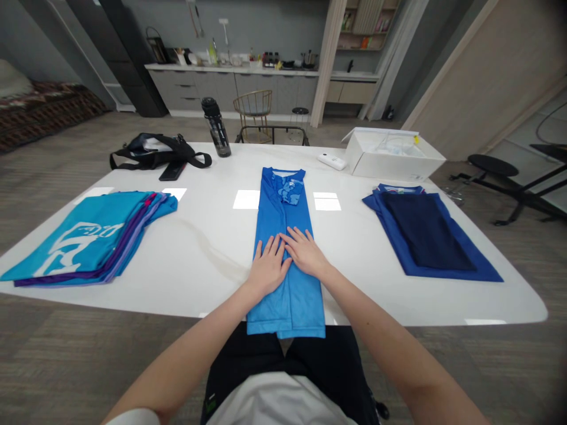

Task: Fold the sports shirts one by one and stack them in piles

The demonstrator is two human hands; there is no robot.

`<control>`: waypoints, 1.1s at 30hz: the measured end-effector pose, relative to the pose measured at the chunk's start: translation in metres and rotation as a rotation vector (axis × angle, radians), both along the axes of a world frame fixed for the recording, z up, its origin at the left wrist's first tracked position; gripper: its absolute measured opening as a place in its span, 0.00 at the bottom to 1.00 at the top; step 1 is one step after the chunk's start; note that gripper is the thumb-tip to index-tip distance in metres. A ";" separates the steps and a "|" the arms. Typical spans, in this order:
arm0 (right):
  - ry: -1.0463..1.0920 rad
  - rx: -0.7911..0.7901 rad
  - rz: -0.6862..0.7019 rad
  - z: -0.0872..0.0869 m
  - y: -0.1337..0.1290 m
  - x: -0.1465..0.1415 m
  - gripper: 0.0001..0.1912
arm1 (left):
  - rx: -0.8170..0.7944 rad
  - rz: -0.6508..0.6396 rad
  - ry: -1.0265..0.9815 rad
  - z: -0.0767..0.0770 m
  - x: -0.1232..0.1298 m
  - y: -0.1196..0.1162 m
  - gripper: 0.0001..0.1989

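Note:
A blue T-shirt [305, 298], folded into a long narrow strip, lies lengthwise in front of me on the white table. Its collar points away from me, a patterned sleeve shows near the top, and the hem hangs slightly over the near edge. My left hand [268, 268] rests flat on the left part of the shirt, fingers spread. Beside it, my right hand [305, 252] lies flat on the right part, fingers stretched out. The fingertips of both hands nearly meet at the middle of the strip. Neither hand grips the cloth.
On the white table [212, 236], a pile of turquoise and purple shirts [88, 236] lies left, folded dark blue clothes [429, 233] right. Farther back are a black bag [155, 150], a phone [172, 171], a bottle [216, 127], a white remote-like device [332, 161] and a white box [394, 156].

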State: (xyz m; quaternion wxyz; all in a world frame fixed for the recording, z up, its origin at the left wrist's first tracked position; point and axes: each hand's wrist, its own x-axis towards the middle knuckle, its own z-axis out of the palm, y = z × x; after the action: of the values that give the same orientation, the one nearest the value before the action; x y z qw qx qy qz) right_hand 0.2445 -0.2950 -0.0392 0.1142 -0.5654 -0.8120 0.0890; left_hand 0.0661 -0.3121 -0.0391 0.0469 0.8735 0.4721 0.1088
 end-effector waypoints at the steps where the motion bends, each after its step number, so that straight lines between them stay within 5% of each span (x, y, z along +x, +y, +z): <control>1: -0.001 -0.004 0.010 0.002 -0.008 0.000 0.26 | -0.003 -0.034 0.005 0.001 -0.004 -0.005 0.29; 7: 0.035 -0.016 0.009 0.008 -0.048 -0.001 0.26 | -0.040 -0.206 0.008 0.005 -0.027 -0.025 0.24; 19: 0.127 -0.016 0.109 0.012 -0.123 -0.008 0.25 | -0.025 -0.247 -0.003 0.011 -0.042 -0.081 0.23; 26: 0.043 -0.005 0.101 0.015 -0.141 -0.014 0.33 | -0.035 -0.273 -0.003 0.016 -0.050 -0.095 0.26; 33: 0.095 -0.038 0.141 0.021 -0.158 -0.010 0.24 | -0.080 -0.325 -0.033 0.018 -0.059 -0.117 0.23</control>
State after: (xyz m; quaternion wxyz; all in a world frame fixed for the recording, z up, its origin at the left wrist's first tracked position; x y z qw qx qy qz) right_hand 0.2349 -0.4532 -0.0186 0.1355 -0.5040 -0.8416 0.1389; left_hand 0.0068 -0.4291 -0.0212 0.1062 0.9339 0.3279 0.0950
